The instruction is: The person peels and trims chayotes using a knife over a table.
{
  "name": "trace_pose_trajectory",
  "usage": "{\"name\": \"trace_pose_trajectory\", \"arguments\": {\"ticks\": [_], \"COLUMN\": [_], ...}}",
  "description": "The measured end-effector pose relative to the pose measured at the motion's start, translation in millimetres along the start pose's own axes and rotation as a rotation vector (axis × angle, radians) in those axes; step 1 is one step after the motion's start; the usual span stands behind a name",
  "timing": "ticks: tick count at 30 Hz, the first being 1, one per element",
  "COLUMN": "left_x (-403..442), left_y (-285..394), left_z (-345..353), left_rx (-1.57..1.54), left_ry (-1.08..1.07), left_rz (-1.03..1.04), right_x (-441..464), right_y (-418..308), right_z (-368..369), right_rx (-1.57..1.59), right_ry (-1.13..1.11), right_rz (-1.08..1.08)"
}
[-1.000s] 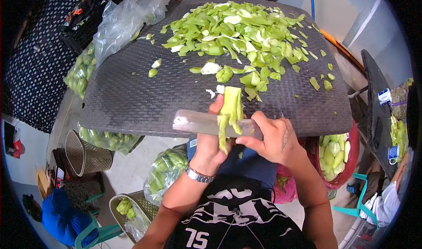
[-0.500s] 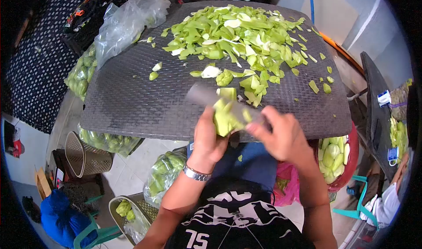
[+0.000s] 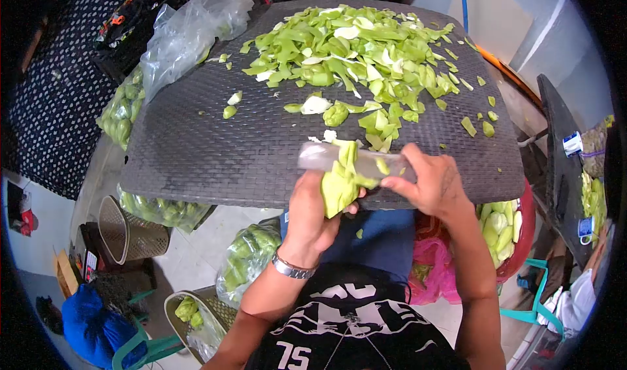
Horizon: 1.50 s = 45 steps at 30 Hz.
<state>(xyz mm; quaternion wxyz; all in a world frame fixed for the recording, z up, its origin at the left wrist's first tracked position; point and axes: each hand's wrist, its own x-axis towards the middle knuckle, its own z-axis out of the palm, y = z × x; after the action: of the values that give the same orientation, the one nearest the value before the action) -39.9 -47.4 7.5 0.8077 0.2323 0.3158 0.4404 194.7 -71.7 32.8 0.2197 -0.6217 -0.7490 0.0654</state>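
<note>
In the head view my left hand [image 3: 305,210], with a metal watch at its wrist, is closed around a partly peeled chayote [image 3: 337,192] at the table's near edge. My right hand [image 3: 428,182] grips the handle end of a wide-bladed knife [image 3: 317,156]. The blade lies across the top of the chayote, slightly blurred, with bits of green peel on it. Just beyond are a small chayote piece [image 3: 336,114] and a white piece [image 3: 315,105]. A large heap of green peelings [image 3: 353,47] covers the far part of the table.
The dark woven-top table [image 3: 189,154] has a clear plastic bag [image 3: 189,37] at its left. A red tub [image 3: 524,229] of peeled chayotes stands lower right. Bagged chayotes [image 3: 248,256] and a beige basket [image 3: 179,298] sit lower left. Another person's arm shows far right.
My right hand and the knife have shifted up and to the right, and the blade is less blurred. The chayote stays in my left hand, slightly lower in view.
</note>
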Motion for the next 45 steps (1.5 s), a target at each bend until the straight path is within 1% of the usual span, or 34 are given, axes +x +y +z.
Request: {"name": "trace_pose_trajectory", "arguments": {"ticks": [2,4,5,8,9,10,11,12,13,14,16,18,19,22,28,29,30,32,35,36,38,39,40,42,45], "left_x": [-2,-7,-7,3,12,14,17,19,18,16,13,14,16,18,9,10,8,3,10,11,16,16,17,13,14], "left_y": [6,13,13,9,2,1,0,-1,-3,-3,-5,-4,-7,-9,-9,-11,-8,2,2,2,-4,-7,-9,-8,-8], "left_z": [-1,5,2,9,-4,-2,1,4,6,10,11,12,14,9,18,19,17,10,9,10,19,21,12,13,14], "left_rx": [-0.038,-0.127,-0.192,-0.304,-0.259,-0.253,-0.247,-0.241,-0.237,-0.233,-0.192,-0.117,-0.107,-0.113,-0.185,-0.246,-0.237,-0.218,-0.177,-0.172,-0.188,-0.195,-0.148,-0.125,-0.136], "left_ry": [0.024,0.022,-0.014,0.024,-0.035,-0.012,0.012,0.038,0.061,0.084,0.090,0.042,0.076,0.014,0.055,0.131,0.071,-0.051,0.028,0.065,0.164,0.219,0.098,0.027,0.000], "left_rz": [-0.077,-0.146,-0.172,-0.135,-0.098,-0.085,-0.069,-0.054,-0.039,-0.024,0.007,0.045,0.076,0.080,0.121,0.116,0.093,0.042,0.025,0.015,0.064,0.085,0.055,0.038,0.056], "right_x": [-1,1,6,11,11,7,3,-8,-17,-23,-31,-31,-30,-29,-24,-23,-19,-8,-7,-10,-17,-20,-22,-23,-20], "right_y": [20,41,47,48,34,20,-8,-19,-34,-51,-66,-72,-73,-72,-52,-42,-35,-9,-2,-11,-44,-55,-62,-62,-59], "right_z": [-3,-16,-21,-25,-28,-23,-26,-16,-13,-14,1,5,6,7,8,11,4,0,-5,-7,-16,-14,-12,-2,-1], "right_rx": [-0.049,0.043,0.088,0.179,0.210,0.219,0.271,0.325,0.333,0.318,0.278,0.252,0.235,0.182,0.066,0.068,0.165,0.220,0.245,0.274,0.326,0.265,0.206,0.186,0.123], "right_ry": [0.029,0.065,0.084,-0.005,-0.038,-0.015,-0.050,-0.015,-0.053,-0.099,-0.084,-0.100,-0.105,-0.131,0.019,0.034,-0.032,0.004,0.004,-0.026,-0.076,-0.091,-0.109,-0.088,-0.058], "right_rz": [0.142,0.365,0.473,0.575,0.586,0.523,0.507,0.308,0.158,0.069,0.003,-0.003,-0.010,0.006,-0.024,-0.010,0.136,0.343,0.402,0.330,0.185,0.146,0.107,0.068,0.012]}}
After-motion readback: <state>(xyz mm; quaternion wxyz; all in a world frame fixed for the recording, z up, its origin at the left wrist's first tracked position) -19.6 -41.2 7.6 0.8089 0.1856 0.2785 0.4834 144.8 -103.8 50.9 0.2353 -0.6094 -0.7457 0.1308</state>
